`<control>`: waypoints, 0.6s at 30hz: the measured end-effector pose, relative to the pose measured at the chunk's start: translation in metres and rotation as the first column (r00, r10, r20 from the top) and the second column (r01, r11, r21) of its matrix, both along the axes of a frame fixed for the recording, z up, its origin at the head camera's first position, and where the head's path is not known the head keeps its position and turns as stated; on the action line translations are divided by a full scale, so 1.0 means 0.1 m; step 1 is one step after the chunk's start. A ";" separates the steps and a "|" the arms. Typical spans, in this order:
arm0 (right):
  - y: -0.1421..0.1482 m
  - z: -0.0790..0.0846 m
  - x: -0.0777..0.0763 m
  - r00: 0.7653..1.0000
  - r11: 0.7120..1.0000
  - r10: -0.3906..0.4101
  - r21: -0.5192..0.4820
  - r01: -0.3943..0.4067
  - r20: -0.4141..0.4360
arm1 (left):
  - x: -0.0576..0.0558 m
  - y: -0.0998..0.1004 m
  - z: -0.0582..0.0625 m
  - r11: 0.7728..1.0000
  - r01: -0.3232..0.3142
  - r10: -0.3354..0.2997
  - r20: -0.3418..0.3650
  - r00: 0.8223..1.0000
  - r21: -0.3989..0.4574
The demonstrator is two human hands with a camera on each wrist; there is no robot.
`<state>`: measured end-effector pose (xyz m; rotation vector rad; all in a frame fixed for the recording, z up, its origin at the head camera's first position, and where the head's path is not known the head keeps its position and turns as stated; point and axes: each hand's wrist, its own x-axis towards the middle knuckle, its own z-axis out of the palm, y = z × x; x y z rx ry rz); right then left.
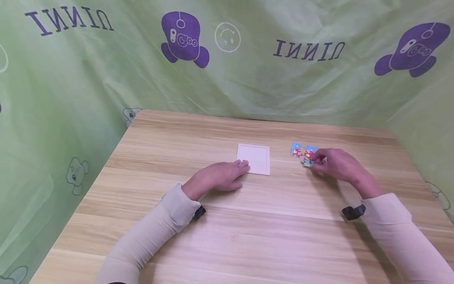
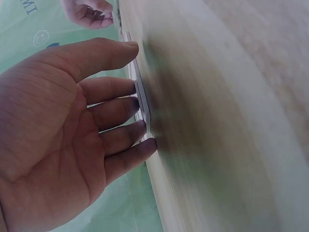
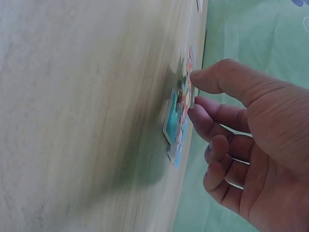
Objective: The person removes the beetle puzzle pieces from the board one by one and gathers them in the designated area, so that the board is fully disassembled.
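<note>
A flat, square white puzzle tray (image 1: 259,157) with a raised border lies on the table. My left hand (image 1: 220,176) rests its nearly straight fingertips on the tray's left side; in the left wrist view those fingers (image 2: 118,113) reach over its edge. To the right of the tray are several colourful jigsaw pieces (image 1: 296,150), blue, red and green. My right hand (image 1: 338,167) is at their right side, pinching a jigsaw piece (image 3: 192,95) between thumb and index finger, its other fingers curled loosely. A teal-faced piece (image 3: 171,118) lies beside it in the right wrist view.
The wood-grain table (image 1: 227,236) extends toward me and to both sides. Behind it hangs a green printed curtain (image 1: 241,86), which also runs along the left and right. Dark wrist cameras (image 1: 352,212) are strapped at the cuffs.
</note>
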<state>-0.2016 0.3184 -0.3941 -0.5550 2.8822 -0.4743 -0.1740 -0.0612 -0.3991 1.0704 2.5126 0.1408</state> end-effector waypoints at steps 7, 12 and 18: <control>0.00 0.01 0.01 0.999 1.000 0.021 -0.023 -0.021 -0.029 | -0.01 0.01 0.01 1.000 0.011 -0.011 0.005 1.000 0.010; -0.05 0.06 0.03 0.997 0.999 0.034 -0.034 -0.037 -0.073 | -0.01 0.01 0.02 1.000 -0.011 0.011 0.016 1.000 0.021; -0.17 0.11 0.05 0.997 0.998 0.040 -0.048 -0.043 -0.062 | -0.02 0.00 -0.01 0.998 -0.041 0.039 0.031 0.999 0.039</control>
